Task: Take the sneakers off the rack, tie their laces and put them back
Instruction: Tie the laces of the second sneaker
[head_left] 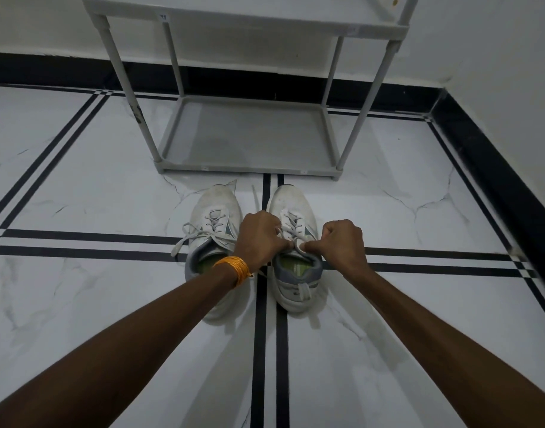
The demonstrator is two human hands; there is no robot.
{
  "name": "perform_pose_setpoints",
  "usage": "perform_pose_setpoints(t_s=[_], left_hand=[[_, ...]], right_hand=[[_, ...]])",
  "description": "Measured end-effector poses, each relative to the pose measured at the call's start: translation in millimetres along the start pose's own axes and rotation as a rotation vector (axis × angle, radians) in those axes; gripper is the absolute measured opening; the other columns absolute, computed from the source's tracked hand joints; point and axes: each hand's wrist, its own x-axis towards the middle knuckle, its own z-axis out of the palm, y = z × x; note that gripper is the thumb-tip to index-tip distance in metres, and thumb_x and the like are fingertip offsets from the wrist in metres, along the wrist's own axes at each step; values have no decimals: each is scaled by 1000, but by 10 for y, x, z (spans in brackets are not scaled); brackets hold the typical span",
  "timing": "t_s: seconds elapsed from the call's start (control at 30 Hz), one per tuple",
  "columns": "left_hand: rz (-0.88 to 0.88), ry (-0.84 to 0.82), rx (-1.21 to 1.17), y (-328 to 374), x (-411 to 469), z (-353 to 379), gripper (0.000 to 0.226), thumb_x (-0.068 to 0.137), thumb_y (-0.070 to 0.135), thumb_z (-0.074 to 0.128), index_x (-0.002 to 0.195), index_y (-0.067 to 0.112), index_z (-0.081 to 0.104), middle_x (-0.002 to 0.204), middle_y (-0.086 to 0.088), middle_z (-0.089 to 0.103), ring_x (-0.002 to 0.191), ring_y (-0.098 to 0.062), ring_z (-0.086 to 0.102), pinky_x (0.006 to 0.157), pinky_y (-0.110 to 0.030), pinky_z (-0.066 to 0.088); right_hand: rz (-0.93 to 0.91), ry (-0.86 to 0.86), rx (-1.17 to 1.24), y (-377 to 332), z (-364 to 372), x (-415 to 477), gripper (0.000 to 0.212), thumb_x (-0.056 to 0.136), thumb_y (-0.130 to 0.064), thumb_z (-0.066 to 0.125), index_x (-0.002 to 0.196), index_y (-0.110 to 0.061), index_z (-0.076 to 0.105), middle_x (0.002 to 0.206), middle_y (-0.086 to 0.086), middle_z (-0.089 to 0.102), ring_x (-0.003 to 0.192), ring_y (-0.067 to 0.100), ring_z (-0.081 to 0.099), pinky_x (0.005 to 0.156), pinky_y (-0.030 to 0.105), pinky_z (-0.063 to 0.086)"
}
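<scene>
Both bare forearms reach forward from the lower corners of the view, converging toward the middle. The left hand (259,236) is curled into a loose fist, back of the hand up, knuckles pointing away from the body, thumb and forefinger pinched together at its inner side. Several turns of orange thread (234,267) wrap the left wrist. The right hand (342,242) is likewise closed, back up, its thumb and forefinger pressed tip to tip and pointing toward the left hand. The two pinches sit just beside each other, nearly touching; each seems to grip a strand of lace (297,246), though the fingers hide the contact.
</scene>
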Motion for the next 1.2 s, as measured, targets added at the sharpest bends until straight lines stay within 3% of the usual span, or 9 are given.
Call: perform_pose_setpoints(t_s=[0.27,0.4,0.57,0.67,0.77,0.97,1.07,1.13,1.2], left_hand=[[30,38,54,-73,-41,-90,40,74,48,71,63,10,69,55,-6,64,53,-20,60,50,-30,45],[142,18,121,9,-40,-342,49,91,50,54,55,16,51,49,0,48,49,-15,47,49,-25,29],[374,31,268,197,65,-623,43,86,48,58,53,26,42,53,3,48,75,-20,42,69,-36,42],[490,-5,105,378,62,-730,44,87,38,64,53,19,43,54,-1,47,62,-20,44,63,-29,34],[547,-169,-11,508,21,-708,39,91,33,63,58,23,45,66,2,49,59,-12,44,56,-22,33],[735,-152,539,429,108,-542,32,97,37,51,103,10,67,117,-7,64,80,-20,64,65,-27,45],[623,-97,661,465,201,-586,32,98,36,48,93,10,66,91,-9,67,68,-22,57,61,-29,42],[457,-144,440,512,237,-627,35,97,36,50,70,15,57,66,-2,56,57,-17,48,57,-27,35],[267,-242,68,553,246,-666,42,97,34,49,59,16,50,55,2,44,48,-12,38,51,-24,28]], right_hand=[[-141,-13,41,27,-97,-17,50,65,-35,87,48,-20,42,48,-6,47,47,9,43,47,24,33],[-358,-119,-41,-230,-382,4,47,69,-26,85,50,-24,41,53,-8,49,51,8,45,52,25,37],[-536,-131,-34,-603,-724,75,40,72,-21,82,58,-9,47,67,10,58,62,22,55,62,36,50],[-631,-78,-72,-731,-843,138,23,76,-12,74,67,-4,55,72,10,57,66,22,54,65,39,50],[-672,-69,-79,-782,-875,171,10,78,-7,66,74,-6,56,77,9,58,72,23,56,68,41,52],[-641,-168,-69,-904,-869,184,15,80,0,63,76,-14,59,81,5,64,81,20,65,72,33,57],[-563,-161,65,-823,-813,198,29,78,7,62,98,-14,66,100,-1,65,89,7,65,71,17,55],[-507,-128,124,-740,-788,167,44,76,8,65,112,-17,64,111,-2,62,91,8,66,67,14,55],[-448,-183,78,-677,-727,86,43,73,3,71,110,-19,66,105,-1,65,85,14,66,65,18,53]])
